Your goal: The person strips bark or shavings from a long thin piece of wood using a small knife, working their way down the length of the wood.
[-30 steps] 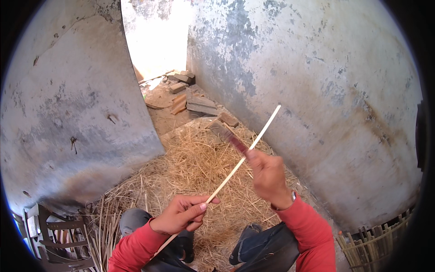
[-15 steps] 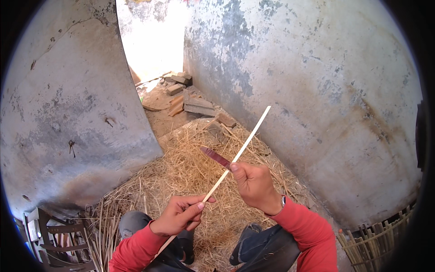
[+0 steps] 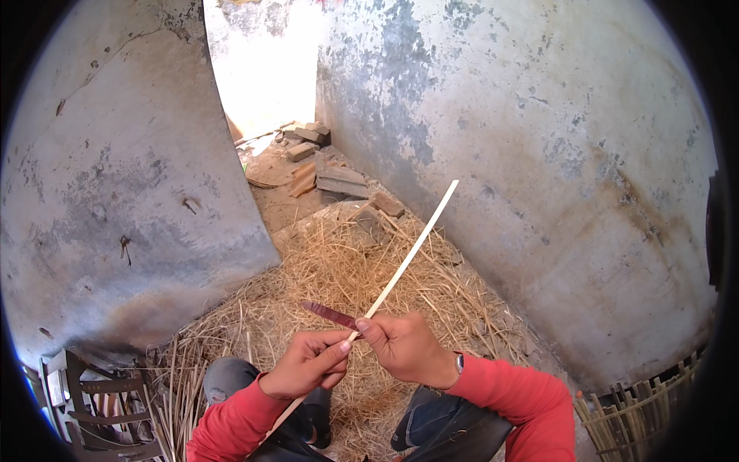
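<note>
A long, pale strip, which looks like split bamboo, slants from below my left forearm up to the right. Closed around its lower part, my left hand pinches it between thumb and fingers. My right hand is closed on a knife, its thumb pressed by the strip just above the left hand. The reddish-brown knife blade points left and crosses the strip. The knife's handle is hidden inside the right fist. Both hands are almost touching.
Straw-like shavings cover the floor ahead. Thin sticks and a dark chair-like frame stand at the lower left. A slatted basket is at the lower right. Bricks and broken tiles lie farther off, between worn walls.
My right hand has slid the knife down along the strip, to the lower left, and is now right beside my left hand. The left hand and the strip have barely moved.
</note>
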The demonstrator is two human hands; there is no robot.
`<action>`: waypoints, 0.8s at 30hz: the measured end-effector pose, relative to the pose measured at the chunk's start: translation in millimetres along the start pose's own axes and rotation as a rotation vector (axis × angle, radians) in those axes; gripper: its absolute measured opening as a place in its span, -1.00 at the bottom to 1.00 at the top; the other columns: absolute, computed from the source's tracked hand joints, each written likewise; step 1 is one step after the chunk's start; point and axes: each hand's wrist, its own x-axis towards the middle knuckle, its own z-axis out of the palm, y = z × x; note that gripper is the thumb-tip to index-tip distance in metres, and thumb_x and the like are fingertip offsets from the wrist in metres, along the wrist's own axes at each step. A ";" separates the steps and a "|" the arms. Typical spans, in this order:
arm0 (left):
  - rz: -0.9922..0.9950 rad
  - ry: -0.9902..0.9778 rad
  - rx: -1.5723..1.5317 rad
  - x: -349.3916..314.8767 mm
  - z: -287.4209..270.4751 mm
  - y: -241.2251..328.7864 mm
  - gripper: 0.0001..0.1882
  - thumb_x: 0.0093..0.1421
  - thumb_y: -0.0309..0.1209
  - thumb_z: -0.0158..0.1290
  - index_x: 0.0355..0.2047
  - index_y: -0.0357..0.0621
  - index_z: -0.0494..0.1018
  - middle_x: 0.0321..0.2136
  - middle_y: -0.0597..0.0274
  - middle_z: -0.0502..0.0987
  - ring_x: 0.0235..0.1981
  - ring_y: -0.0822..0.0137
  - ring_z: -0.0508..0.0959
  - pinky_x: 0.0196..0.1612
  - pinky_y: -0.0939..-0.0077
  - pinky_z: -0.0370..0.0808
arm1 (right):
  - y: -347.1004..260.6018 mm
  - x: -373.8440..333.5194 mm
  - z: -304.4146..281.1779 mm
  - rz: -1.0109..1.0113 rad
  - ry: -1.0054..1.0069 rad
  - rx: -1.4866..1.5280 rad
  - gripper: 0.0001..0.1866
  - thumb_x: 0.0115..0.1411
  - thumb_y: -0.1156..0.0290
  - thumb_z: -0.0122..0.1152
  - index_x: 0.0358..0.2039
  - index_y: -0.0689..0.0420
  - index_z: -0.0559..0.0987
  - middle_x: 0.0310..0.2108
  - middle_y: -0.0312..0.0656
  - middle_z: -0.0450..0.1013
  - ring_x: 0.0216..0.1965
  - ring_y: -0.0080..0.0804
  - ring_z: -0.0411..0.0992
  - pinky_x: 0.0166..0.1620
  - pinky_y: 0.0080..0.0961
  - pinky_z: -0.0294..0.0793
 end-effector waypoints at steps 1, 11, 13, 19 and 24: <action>0.013 0.013 0.037 0.2 0.8 0.0 -0.63 0.52 -0.36 -0.08 0.21 -0.33 0.42 -0.64 0.43 0.24 -0.68 0.58 0.20 -0.59 0.62 0.14 | 0.2 -0.7 0.6 0.002 0.000 0.000 -0.58 0.44 0.18 0.12 -0.48 0.19 0.62 -0.72 0.02 0.41 -0.72 -0.03 0.44 -0.64 -0.22 0.34; 0.040 0.048 -0.008 3.2 4.9 -3.4 -0.64 0.51 -0.31 -0.03 -0.45 -0.21 0.38 -0.62 0.41 0.29 -0.68 0.58 0.25 -0.58 0.63 0.15 | -0.1 -7.9 7.9 0.055 -0.041 0.013 -0.59 0.44 0.19 0.13 -0.49 0.20 0.59 -0.69 0.07 0.41 -0.70 0.03 0.44 -0.63 -0.19 0.34; 0.047 0.031 0.006 2.9 2.1 -4.8 -0.67 0.51 -0.31 -0.04 -0.42 -0.22 0.38 -0.62 0.41 0.30 -0.67 0.58 0.26 -0.58 0.64 0.15 | 0.3 -5.9 6.5 0.066 -0.042 0.040 -0.59 0.44 0.19 0.12 -0.49 0.21 0.59 -0.68 0.09 0.42 -0.69 0.04 0.43 -0.62 -0.19 0.34; 0.058 0.081 0.102 11.4 5.7 -6.3 -0.65 0.49 -0.30 -0.01 0.10 -0.33 0.36 -0.58 0.33 0.37 -0.59 0.52 0.38 -0.53 0.57 0.28 | -0.8 13.5 -7.6 0.299 -0.109 0.100 -0.60 0.37 0.15 0.23 -0.47 0.23 0.61 -0.71 -0.08 0.42 -0.70 -0.34 0.38 -0.56 -0.31 0.31; 0.351 0.387 0.640 24.0 16.8 -17.4 -0.32 0.39 -0.32 0.14 0.41 -0.24 0.15 -0.31 0.18 0.53 -0.30 0.39 0.55 -0.27 0.47 0.46 | 41.3 24.5 19.4 0.367 0.122 0.325 -0.64 0.31 0.22 0.27 -0.54 0.21 0.56 -0.70 -0.33 0.41 -0.64 -0.61 0.30 -0.53 -0.39 0.29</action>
